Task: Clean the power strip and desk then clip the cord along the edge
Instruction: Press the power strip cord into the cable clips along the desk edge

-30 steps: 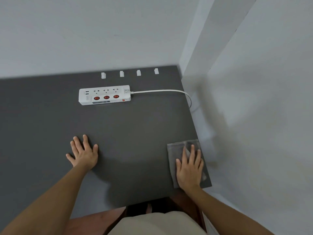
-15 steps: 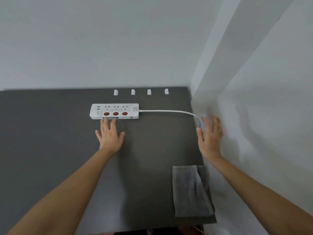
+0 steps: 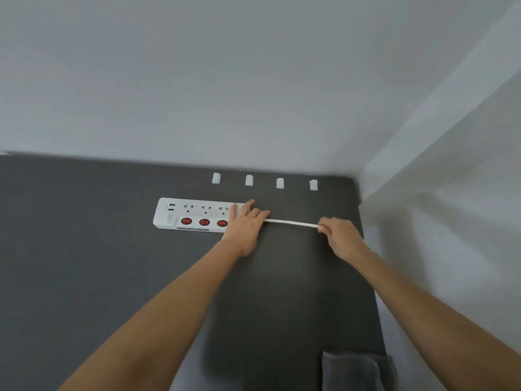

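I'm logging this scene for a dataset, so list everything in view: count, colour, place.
desk: one, dark grey, set into the wall corner.
power strip: one, white with three red switches, lying flat toward the back of the desk.
cord: one, white, running right from the power strip, stretched between both hands.
cable clips: four, white, in a row along the desk's back edge.
cloth: one, grey, folded, at the desk's front right corner.
walls: white, behind and to the right.
left hand: pressing on the power strip's right end.
right hand: pinching the cord.
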The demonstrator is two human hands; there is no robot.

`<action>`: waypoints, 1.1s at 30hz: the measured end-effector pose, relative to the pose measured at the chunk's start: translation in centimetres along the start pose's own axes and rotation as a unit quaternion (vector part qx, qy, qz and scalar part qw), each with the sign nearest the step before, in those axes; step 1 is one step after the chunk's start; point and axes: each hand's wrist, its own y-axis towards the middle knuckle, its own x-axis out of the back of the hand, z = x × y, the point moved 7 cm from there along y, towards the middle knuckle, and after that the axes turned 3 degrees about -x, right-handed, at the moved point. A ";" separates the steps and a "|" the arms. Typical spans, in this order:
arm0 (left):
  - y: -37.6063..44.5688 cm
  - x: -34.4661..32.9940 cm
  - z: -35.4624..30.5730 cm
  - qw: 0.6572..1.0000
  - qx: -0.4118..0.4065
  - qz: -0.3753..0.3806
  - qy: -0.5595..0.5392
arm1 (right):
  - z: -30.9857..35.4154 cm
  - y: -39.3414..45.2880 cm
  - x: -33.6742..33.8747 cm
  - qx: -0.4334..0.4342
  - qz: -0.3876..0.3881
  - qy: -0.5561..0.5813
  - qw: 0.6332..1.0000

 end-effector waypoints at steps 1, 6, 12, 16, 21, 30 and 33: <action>0.0 0.3 1.5 1.000 0.013 -0.015 0.010 | 1.1 0.6 -0.2 0.016 0.012 0.011 1.000; -0.2 1.8 7.1 0.996 0.036 -0.064 0.058 | 10.2 3.9 -2.5 0.076 0.068 0.077 0.992; -0.3 2.3 14.5 0.964 0.046 -0.163 -0.204 | 17.7 8.8 -4.6 -0.001 0.045 0.223 0.974; 0.2 2.9 18.1 0.945 0.069 -0.207 -0.242 | 20.0 11.3 -4.5 0.015 0.052 0.225 0.973; 2.0 3.3 19.7 0.929 0.095 -0.241 -0.264 | 23.5 15.0 -3.0 0.067 -0.017 0.235 0.970; 3.2 3.0 20.2 0.912 0.118 -0.286 -0.271 | 26.0 17.1 -4.5 0.159 0.005 0.087 0.983; 3.5 3.1 20.2 0.907 0.130 -0.287 -0.279 | 26.2 17.3 -4.4 0.173 0.003 0.076 0.982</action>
